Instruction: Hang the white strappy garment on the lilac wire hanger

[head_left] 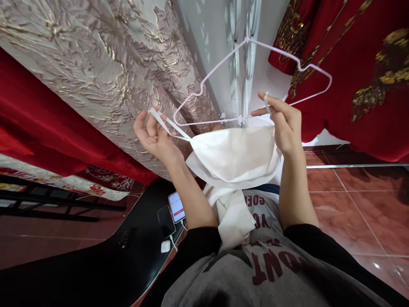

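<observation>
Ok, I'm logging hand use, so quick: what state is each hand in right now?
Left hand: partly open, strap looped over its fingers.
Right hand: partly open, second strap looped around one finger.

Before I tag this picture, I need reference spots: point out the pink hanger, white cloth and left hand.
Pink hanger [247, 40], head view, top joint below the hook.
White cloth [234, 154], head view, middle of the spread part.
Left hand [159, 140], head view, middle of the hand.

The top edge crops the hanger [247, 39], and the lit phone [174, 202] shows illegible print.
</observation>
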Action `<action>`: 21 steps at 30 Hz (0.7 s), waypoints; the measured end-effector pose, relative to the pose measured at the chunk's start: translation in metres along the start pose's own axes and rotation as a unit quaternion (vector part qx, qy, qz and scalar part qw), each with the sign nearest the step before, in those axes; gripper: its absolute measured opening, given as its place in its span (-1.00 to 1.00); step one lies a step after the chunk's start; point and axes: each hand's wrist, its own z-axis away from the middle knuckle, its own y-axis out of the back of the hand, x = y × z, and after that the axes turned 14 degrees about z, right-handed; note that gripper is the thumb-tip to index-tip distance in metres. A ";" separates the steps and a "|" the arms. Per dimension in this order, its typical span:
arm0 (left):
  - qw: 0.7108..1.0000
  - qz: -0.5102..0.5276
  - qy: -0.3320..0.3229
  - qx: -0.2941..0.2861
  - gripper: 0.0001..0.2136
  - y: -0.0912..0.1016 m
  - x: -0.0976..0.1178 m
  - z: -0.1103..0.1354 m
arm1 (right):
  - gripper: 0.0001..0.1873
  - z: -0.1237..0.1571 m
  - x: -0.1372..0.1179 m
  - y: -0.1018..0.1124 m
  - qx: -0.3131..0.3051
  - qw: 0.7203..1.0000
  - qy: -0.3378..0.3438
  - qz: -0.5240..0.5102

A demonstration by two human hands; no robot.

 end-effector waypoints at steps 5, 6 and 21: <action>0.992 -0.038 0.003 -0.124 -0.57 -0.011 0.008 -0.021 | -0.49 0.003 -0.003 -0.001 0.009 0.999 0.012 -0.043; 0.987 -0.039 0.022 -0.157 -0.53 -0.017 0.008 -0.028 | -0.49 0.003 -0.003 -0.002 0.006 0.998 0.016 -0.053; 0.984 -0.048 0.167 0.046 -0.60 -0.037 -0.025 -0.003 | -0.41 0.009 -0.010 -0.009 -0.002 0.999 0.014 -0.032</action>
